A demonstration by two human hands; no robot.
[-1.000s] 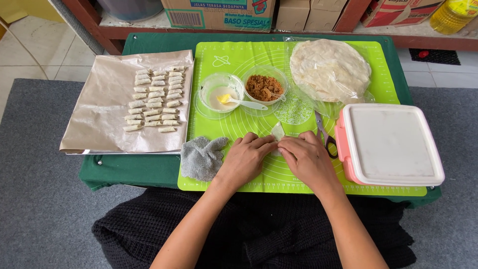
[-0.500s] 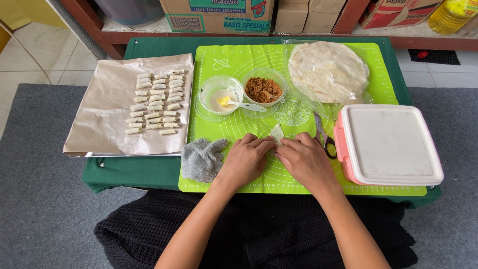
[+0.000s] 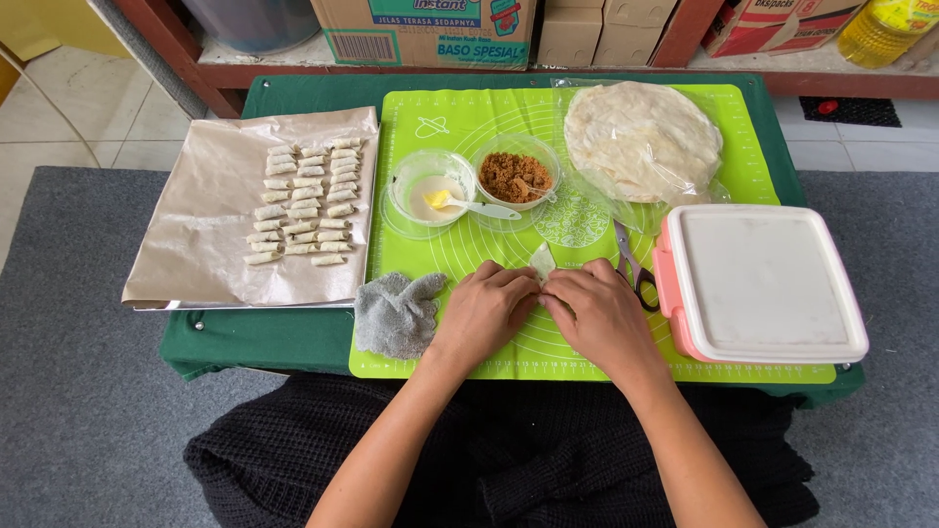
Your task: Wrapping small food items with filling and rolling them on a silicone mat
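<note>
Both hands down on green mat (image 3: 460,259): left hand (image 3: 484,311) and right hand (image 3: 602,315) curled, fingertips pinching small pale wrapper (image 3: 542,262); scissors (image 3: 628,262) just beside right.

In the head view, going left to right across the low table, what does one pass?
Brown paper sheet → rows of small rolled wrappers → grey cloth → left hand → small wrapper piece at the fingertips → right hand → scissors → pink lidded container.
</note>
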